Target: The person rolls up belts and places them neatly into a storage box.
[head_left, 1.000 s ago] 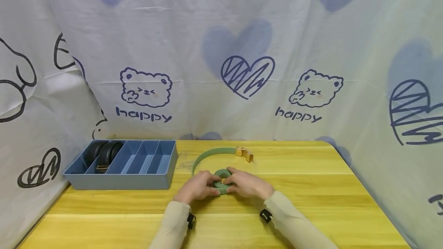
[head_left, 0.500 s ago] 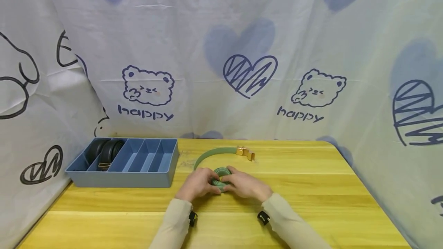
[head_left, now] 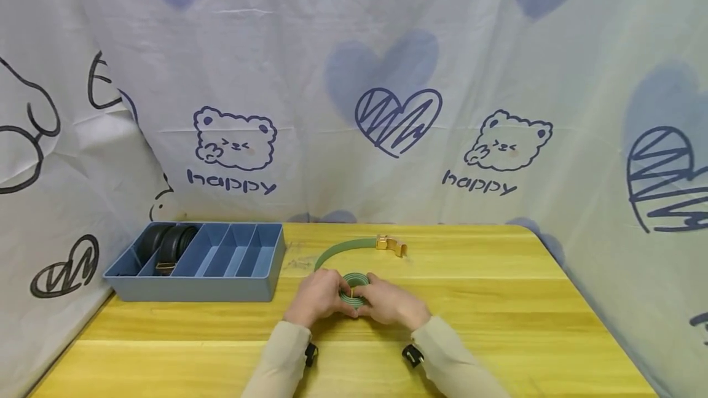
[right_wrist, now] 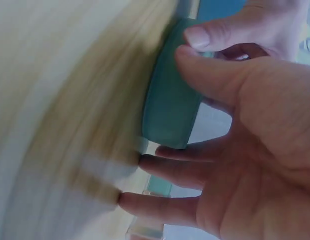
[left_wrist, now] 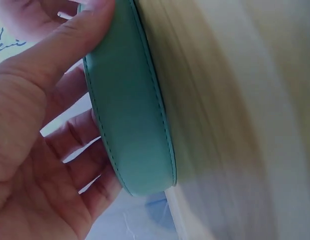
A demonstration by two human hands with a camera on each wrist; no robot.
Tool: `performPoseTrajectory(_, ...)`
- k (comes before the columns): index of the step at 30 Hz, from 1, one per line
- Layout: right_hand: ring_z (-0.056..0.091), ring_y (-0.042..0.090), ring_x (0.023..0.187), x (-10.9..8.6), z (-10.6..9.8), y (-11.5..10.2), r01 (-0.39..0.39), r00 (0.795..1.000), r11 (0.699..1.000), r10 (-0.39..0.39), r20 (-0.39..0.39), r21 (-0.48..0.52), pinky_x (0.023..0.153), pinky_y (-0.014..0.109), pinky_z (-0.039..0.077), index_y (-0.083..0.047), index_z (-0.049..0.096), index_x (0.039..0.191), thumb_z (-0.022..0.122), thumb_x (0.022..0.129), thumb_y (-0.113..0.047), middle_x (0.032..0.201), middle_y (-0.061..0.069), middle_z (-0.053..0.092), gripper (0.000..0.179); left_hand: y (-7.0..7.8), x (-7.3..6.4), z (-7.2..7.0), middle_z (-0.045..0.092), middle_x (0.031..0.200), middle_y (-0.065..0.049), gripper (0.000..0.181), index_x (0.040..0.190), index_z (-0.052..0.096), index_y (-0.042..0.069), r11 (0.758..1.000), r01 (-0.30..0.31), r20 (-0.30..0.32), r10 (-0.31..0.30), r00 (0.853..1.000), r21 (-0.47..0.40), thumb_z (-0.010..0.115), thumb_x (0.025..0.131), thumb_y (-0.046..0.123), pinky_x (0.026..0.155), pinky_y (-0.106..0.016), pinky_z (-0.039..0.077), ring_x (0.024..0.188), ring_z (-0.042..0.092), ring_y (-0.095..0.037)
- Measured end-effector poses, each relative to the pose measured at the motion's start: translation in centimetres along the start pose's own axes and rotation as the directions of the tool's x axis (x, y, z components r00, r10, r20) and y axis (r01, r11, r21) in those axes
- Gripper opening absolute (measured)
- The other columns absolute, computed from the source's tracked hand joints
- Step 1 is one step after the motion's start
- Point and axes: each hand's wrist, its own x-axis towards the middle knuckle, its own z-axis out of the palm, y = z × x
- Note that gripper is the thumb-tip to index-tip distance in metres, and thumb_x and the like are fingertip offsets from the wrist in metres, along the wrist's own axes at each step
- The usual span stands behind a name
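Note:
A green leather belt with stitched edges is rolled into a coil (head_left: 354,277) standing on edge on the table. Its loose end (head_left: 343,245) arcs round behind the coil to a gold buckle (head_left: 391,244). From the left, my left hand (head_left: 319,295) holds the coil, thumb on its near face. My right hand (head_left: 391,303) grips the opposite side with thumb and index finger, its other fingers spread behind. Both thumbs meet at the front of the green strap (right_wrist: 172,100) in the right wrist view. In the left wrist view, the strap's smooth outer face (left_wrist: 129,110) shows large.
A blue divided tray (head_left: 193,289) stands at the left of the wooden table (head_left: 498,324). Coiled black belts (head_left: 176,243) sit in its left compartments. A printed cloth (head_left: 332,158) hangs behind the table and along both sides.
The loose strap's bend has drawn inward to the right, while the buckle stays nearly in place. Both wrists have come slightly closer together around the coil.

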Motion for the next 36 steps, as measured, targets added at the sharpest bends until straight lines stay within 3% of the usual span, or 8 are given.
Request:
performPoseTrajectory(7, 0.062, 0.017, 0.099, -0.9, 0.1, -0.5, -0.018, 0.996, 0.992, 0.028, -0.083, 0.122, 0.087, 0.035, 0.051, -0.019, 0.073, 0.107, 0.064, 0.096, -0.025, 0.102, -0.004, 0.07, 0.015, 0.1, -0.2, 0.0, 0.073, 0.084, 0.01, 0.03, 0.083, 0.079, 0.022, 0.999, -0.035, -0.005, 0.035, 0.999, -0.029, 0.091, 0.064, 0.042, 0.068, -0.028, 0.049, 0.074, 0.06, -0.007)
performPoseTrajectory(10, 0.061, 0.017, 0.099, -1.0, -0.2, -0.5, -0.021, 0.995, 0.991, 0.034, -0.097, 0.135, 0.086, 0.035, 0.05, -0.017, 0.073, 0.107, 0.064, 0.096, -0.026, 0.103, -0.003, 0.07, 0.017, 0.1, 0.0, -0.4, 0.073, 0.085, 0.009, 0.03, 0.091, 0.079, 0.02, 0.997, -0.054, 0.018, 0.055, 0.998, -0.053, 0.089, 0.069, 0.037, 0.068, -0.026, 0.048, 0.072, 0.058, -0.005)
performPoseTrajectory(14, 0.059, 0.021, 0.107, -1.4, -0.3, -0.3, -0.056, 0.996, 0.991, 0.064, -0.056, 0.122, 0.091, 0.04, 0.05, -0.016, 0.071, 0.116, 0.062, 0.097, -0.025, 0.112, 0.001, 0.068, 0.023, -0.1, -0.3, -0.8, 0.07, 0.086, 0.007, 0.043, 0.115, 0.074, 0.015, 0.991, -0.077, 0.092, 0.087, 0.992, -0.111, 0.085, 0.076, 0.027, 0.071, -0.027, 0.048, 0.073, 0.056, -0.006)
performPoseTrajectory(16, 0.057, 0.025, 0.116, -1.7, -0.2, -0.2, -0.061, 0.998, 0.992, 0.065, -0.027, 0.112, 0.096, 0.043, 0.049, -0.017, 0.07, 0.119, 0.061, 0.098, -0.025, 0.117, 0.002, 0.068, 0.025, -0.3, -0.6, -0.7, 0.069, 0.087, 0.006, 0.047, 0.12, 0.071, 0.014, 0.988, -0.081, 0.119, 0.097, 0.988, -0.13, 0.085, 0.076, 0.025, 0.071, -0.027, 0.048, 0.074, 0.056, -0.006)
performPoseTrajectory(21, 0.052, 0.032, 0.128, -2.2, -0.2, -0.4, -0.074, 0.997, 0.992, 0.073, 0.01, 0.103, 0.099, 0.049, 0.047, -0.022, 0.068, 0.121, 0.059, 0.099, -0.023, 0.128, 0.007, 0.063, 0.024, -0.3, -0.8, -0.1, 0.073, 0.088, 0.01, 0.028, 0.101, 0.079, 0.017, 0.984, -0.135, 0.091, 0.146, 0.985, -0.119, 0.082, 0.078, 0.033, 0.068, -0.022, 0.048, 0.071, 0.057, 0.0)
performPoseTrajectory(27, 0.058, 0.026, 0.113, -3.0, 0.3, -0.7, -0.069, 0.997, 0.992, 0.072, -0.023, 0.104, 0.087, 0.044, 0.052, -0.023, 0.065, 0.126, 0.058, 0.1, -0.031, 0.127, 0.013, 0.058, 0.028, 0.7, -0.9, 0.3, 0.074, 0.085, 0.01, 0.026, 0.089, 0.08, 0.019, 0.981, -0.173, 0.039, 0.176, 0.984, -0.083, 0.08, 0.078, 0.043, 0.06, -0.02, 0.045, 0.063, 0.053, 0.001)
performPoseTrajectory(32, 0.055, 0.017, 0.1, -3.2, 0.6, -0.9, -0.065, 0.997, 0.992, 0.069, -0.037, 0.112, 0.079, 0.035, 0.049, -0.023, 0.067, 0.121, 0.056, 0.1, -0.032, 0.113, 0.005, 0.061, 0.025, 1.3, -1.2, 0.2, 0.074, 0.087, 0.007, 0.026, 0.09, 0.079, 0.017, 0.986, -0.143, 0.072, 0.15, 0.986, -0.087, 0.081, 0.078, 0.04, 0.059, -0.021, 0.044, 0.062, 0.052, -0.001)
performPoseTrajectory(36, 0.055, 0.027, 0.118, -3.3, 0.9, -0.8, -0.076, 0.997, 0.99, 0.079, -0.021, 0.116, 0.092, 0.045, 0.05, -0.022, 0.066, 0.123, 0.056, 0.1, -0.028, 0.122, 0.01, 0.063, 0.026, 1.4, -1.4, 0.2, 0.072, 0.089, 0.007, 0.026, 0.096, 0.078, 0.015, 0.985, -0.116, 0.137, 0.134, 0.981, -0.13, 0.08, 0.081, 0.036, 0.063, -0.022, 0.046, 0.066, 0.054, -0.002)
